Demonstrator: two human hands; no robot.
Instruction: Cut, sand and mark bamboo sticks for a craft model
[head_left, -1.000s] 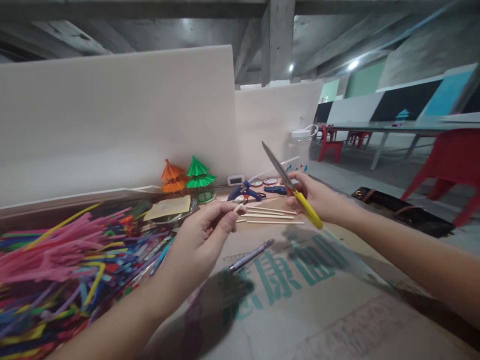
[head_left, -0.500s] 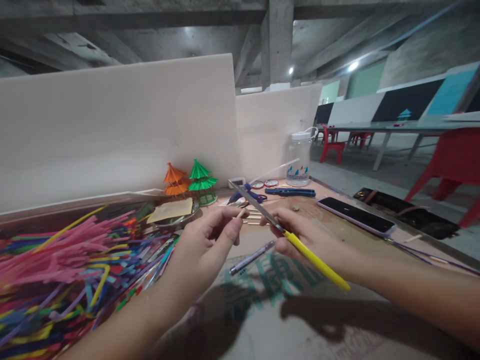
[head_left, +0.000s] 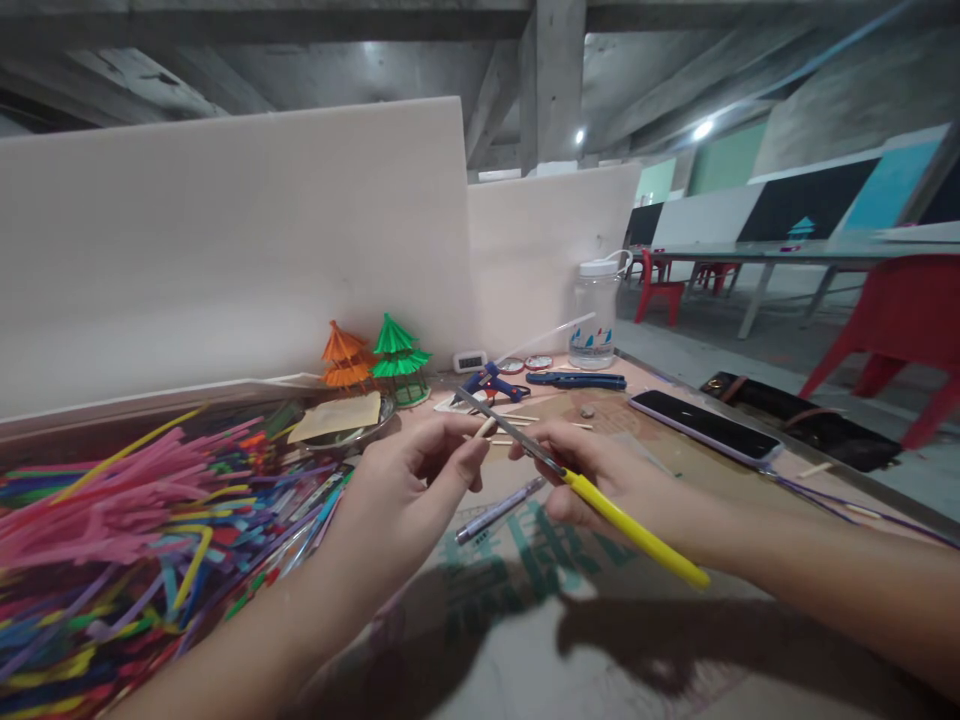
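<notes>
Between the thumb and fingers of my left hand [head_left: 420, 490] is a small pale wooden stick [head_left: 486, 428]. My right hand [head_left: 600, 475] grips yellow-handled scissors [head_left: 630, 530] near the pivot, with the blades pointing up and left. The blades lie right beside the stick's upper end; whether they touch it I cannot tell. Below the hands a purple pen [head_left: 499, 512] rests on the printed brown board [head_left: 517, 640]. Several thin sticks [head_left: 581, 426] lie behind the hands, near a blue glue gun [head_left: 491, 382].
Colourful pipe cleaners [head_left: 135, 500] heap at the left. Orange [head_left: 347, 355] and green [head_left: 400, 358] small pagodas stand by the white partition [head_left: 240, 250]. Farther right are a clear bottle [head_left: 594, 315], a blue cutter [head_left: 576, 381], a phone [head_left: 705, 428] and a black case [head_left: 806, 418].
The scissor blades have come slightly lower and nearer the stick in my left hand. The view has shifted a little, and the white timer and glue gun show more fully.
</notes>
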